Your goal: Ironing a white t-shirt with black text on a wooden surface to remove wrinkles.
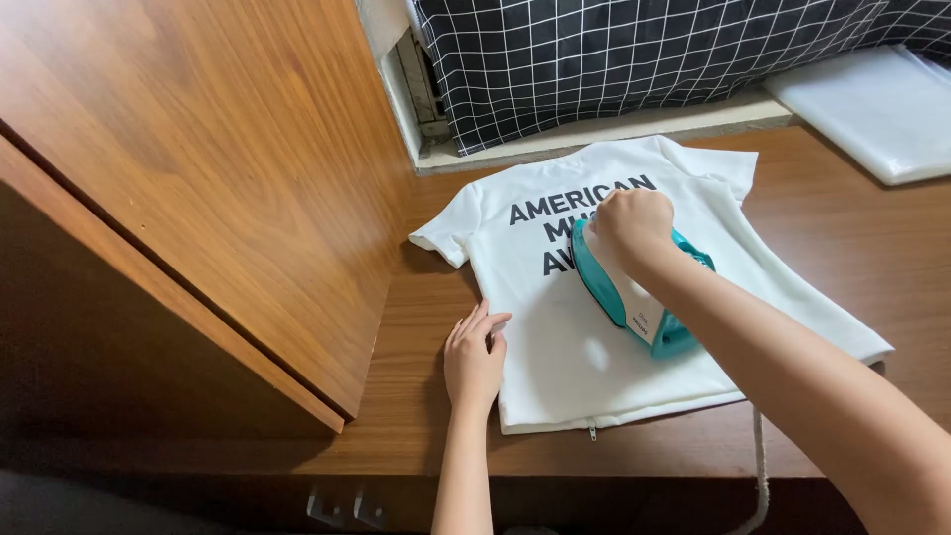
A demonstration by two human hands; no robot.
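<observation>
- Nearest the camera, two bare forearms reached up from the lower edge over the table [832, 208], a brown wooden top that filled most of the view.
- At the left, a large wooden panel [198, 178] with the same grain slanted over the table's left part and cast a shadow beside it.
- Along the far edge lay a black fabric with a white grid [614, 59], and at the far right corner sat a stack of clear plastic sheets [872, 104].
- In the middle of the table a white T-shirt [565, 357] lay flat, with dark printed letters across its upper part, its hem toward the camera and its sleeves pointing away.
- On the shirt's middle rested a teal and white iron [634, 297], its sole down on the cloth, partly covering the print.
- A white cord [761, 466] hung off the table's near edge below the right forearm.
- The right hand [631, 226] was the working grip, its fingers curled tight around the iron's handle at the far end, so the iron sat directly under and just toward the camera from that hand.
- The left hand [475, 359] lay flat with fingers loosely spread and extended, pressing on the shirt's left edge near the hem, clasping nothing, apart from the iron to its right.
</observation>
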